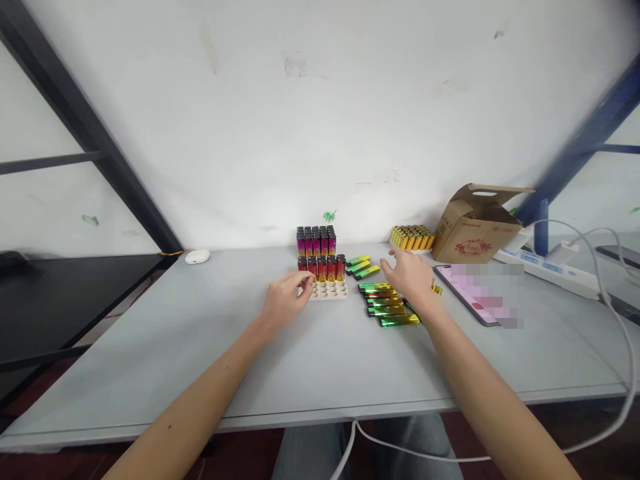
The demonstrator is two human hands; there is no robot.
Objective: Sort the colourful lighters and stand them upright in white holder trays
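Observation:
A white tray point(334, 292) with round holes stands mid-table, a row of red-and-yellow lighters point(329, 268) upright in its back part. My left hand point(287, 297) is at the tray's left front corner, thumb and fingertips drawn together; whatever is between them is hidden. Above the loose lighters on the right is my right hand point(410, 273), thumb and forefinger apart, nothing visible between them. Several green-and-gold lighters point(385, 311) lie flat beside and below it. Smaller green-yellow lighters point(363, 267) lie between the tray and my right hand.
Purple lighters point(316, 241) stand in a block near the wall. A tray of yellow lighters point(413, 237) is beside an open cardboard box point(473, 230). A phone point(473, 293) and a white power strip point(550, 270) lie to the right. A white case point(197, 257) is at the back left.

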